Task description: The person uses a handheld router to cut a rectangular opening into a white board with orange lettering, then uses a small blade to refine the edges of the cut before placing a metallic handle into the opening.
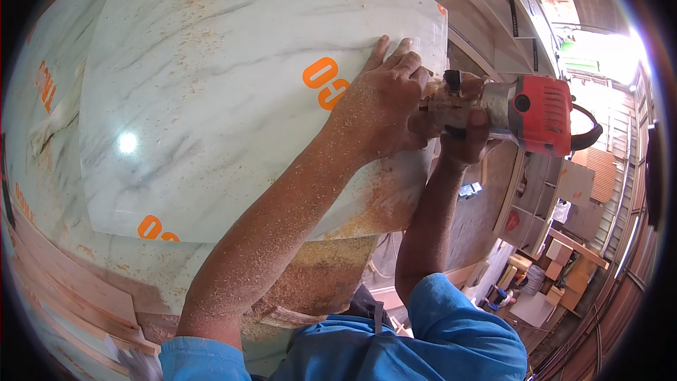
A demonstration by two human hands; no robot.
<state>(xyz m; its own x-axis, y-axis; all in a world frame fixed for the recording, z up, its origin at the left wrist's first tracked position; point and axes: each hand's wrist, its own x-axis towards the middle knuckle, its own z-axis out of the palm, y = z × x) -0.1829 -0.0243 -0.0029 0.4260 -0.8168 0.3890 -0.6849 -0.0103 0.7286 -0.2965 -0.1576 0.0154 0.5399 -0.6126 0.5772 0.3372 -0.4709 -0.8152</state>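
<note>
On the marbled panel (211,120), left hand (388,102) spread; right hand (467,142) grips red router (544,114).

At the lower left, wooden boards (84,283) are layered, while pale open shelving (498,14) is seen at the upper right and, farther off, pale board pieces (532,309) are scattered below a ribbed brown panel (601,174).

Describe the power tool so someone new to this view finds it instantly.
Start at the big marble-patterned board and follow it to its right edge. There the right hand grips the power tool. Unlike the pale board beside it, it has a red, slotted housing, silvery collar and black loop at its end.
</note>
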